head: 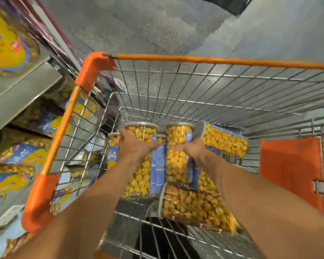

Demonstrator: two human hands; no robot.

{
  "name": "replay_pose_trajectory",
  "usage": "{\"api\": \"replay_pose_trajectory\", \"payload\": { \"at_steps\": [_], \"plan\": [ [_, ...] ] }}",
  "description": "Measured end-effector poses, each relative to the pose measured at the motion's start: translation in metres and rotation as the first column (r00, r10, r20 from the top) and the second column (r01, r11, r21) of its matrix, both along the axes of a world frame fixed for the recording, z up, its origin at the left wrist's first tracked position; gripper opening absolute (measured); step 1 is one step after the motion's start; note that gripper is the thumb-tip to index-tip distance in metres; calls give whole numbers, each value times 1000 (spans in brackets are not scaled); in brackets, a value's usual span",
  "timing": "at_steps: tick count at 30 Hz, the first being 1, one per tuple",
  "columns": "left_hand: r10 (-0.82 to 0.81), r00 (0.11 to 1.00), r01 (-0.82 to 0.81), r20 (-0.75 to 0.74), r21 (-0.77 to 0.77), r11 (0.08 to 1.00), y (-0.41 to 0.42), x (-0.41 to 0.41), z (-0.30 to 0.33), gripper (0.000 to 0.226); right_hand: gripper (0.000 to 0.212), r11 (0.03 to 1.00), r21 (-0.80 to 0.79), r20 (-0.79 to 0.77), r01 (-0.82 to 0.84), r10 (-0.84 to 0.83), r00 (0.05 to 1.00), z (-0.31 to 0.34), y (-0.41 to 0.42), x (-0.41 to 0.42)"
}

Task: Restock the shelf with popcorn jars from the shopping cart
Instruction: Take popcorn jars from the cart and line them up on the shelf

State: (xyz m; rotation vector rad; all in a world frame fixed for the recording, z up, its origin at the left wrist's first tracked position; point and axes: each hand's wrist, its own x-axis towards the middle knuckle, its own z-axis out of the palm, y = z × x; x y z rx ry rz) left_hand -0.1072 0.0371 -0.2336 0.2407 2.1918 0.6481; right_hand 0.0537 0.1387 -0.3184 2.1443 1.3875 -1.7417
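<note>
Both my arms reach down into a wire shopping cart (176,86) with orange trim. My left hand (135,144) is wrapped around a clear popcorn jar (140,176) with a blue label and a grey lid. My right hand (191,148) grips a second popcorn jar (177,159) standing beside the first. Two more jars lie on their sides in the cart: one (226,141) behind my right hand, another (195,208) below it. A further jar (113,139) peeks out left of my left hand. The shelf (24,90) on the left holds several of the same jars.
The orange cart rim (213,60) spans the far side, with orange corner guards (94,70) near the shelf. An orange child-seat flap (290,171) is on the cart's right side. Grey speckled floor (138,25) lies beyond the cart.
</note>
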Motion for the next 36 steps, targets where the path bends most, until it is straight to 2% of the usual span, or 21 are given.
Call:
{"api": "replay_pose_trajectory", "payload": {
  "at_steps": [2, 4, 5, 7, 9, 11, 14, 17, 19, 21, 23, 25, 28, 30, 31, 33, 36],
  "plan": [
    [13, 1000, -14, -10, -21, 1000, 2, 4, 10, 135, 104, 990, 35, 93, -134, 130, 987, 26, 3, -9],
    [21, 1000, -21, -3, -21, 1000, 5, 6, 32, 128, 114, 991, 60, 69, -118, 114, 991, 54, 4, -16],
    [17, 1000, -17, 9, 0, 1000, 8, 5, 43, 123, 115, 992, 83, 15, -94, 93, 996, 65, 6, -18],
    [1, 999, -5, 42, 88, 996, 15, -6, 57, 112, 103, 993, 120, -132, 2, 14, 991, 96, 4, -19],
    [-1, 994, -21, 110, 203, 979, 22, -21, 70, 111, 94, 987, 158, -238, 41, -2, 971, 131, -3, -17],
    [-35, 985, -21, 167, 321, 947, 24, -25, 133, 105, 90, 976, 191, -324, 102, -35, 945, 177, -9, -13],
    [-141, 940, -30, 309, 489, 872, 14, -27, 233, 63, 57, 967, 180, -489, 181, -71, 870, 269, -13, 0],
    [-157, 893, -105, 421, 535, 838, -4, -36, 312, 78, 31, 993, 45, -658, 110, -53, 751, 369, -21, 14],
    [-194, 877, -134, 439, 612, 779, -16, -37, 367, 67, 19, 998, -9, -722, 68, -54, 690, 424, -22, 17],
    [-230, 884, -132, 408, 689, 713, -32, -33, 422, 65, 25, 1000, -28, -821, -2, -22, 570, 479, -26, 19],
    [-243, 914, -83, 324, 737, 671, -56, -29, 476, 45, 16, 997, 5, -909, -81, 38, 416, 537, -39, 26],
    [-214, 947, -54, 238, 777, 628, -78, -26, 525, 31, 6, 988, 87, -938, -128, 124, 323, 578, -50, 30],
    [14, 998, -56, 58, 850, 524, -126, -21, 607, 23, 16, 960, 229, -929, -163, 266, 259, 653, -82, 19],
    [118, 993, -36, -26, 869, 494, -163, -21, 654, 26, 48, 935, 300, -916, -190, 338, 214, 704, -112, -5],
    [130, 990, -18, -53, 870, 493, -183, -22, 674, 28, 53, 923, 317, -915, -218, 358, 186, 727, -130, -18],
    [160, 981, 23, -112, 879, 476, -227, -24, 703, 29, 45, 887, 382, -898, -259, 423, 121, 768, -169, -42],
    [300, 934, 37, -193, 888, 458, -299, -37, 734, 35, 52, 817, 510, -833, -271, 547, 81, 814, -226, -76]
  ]
}}
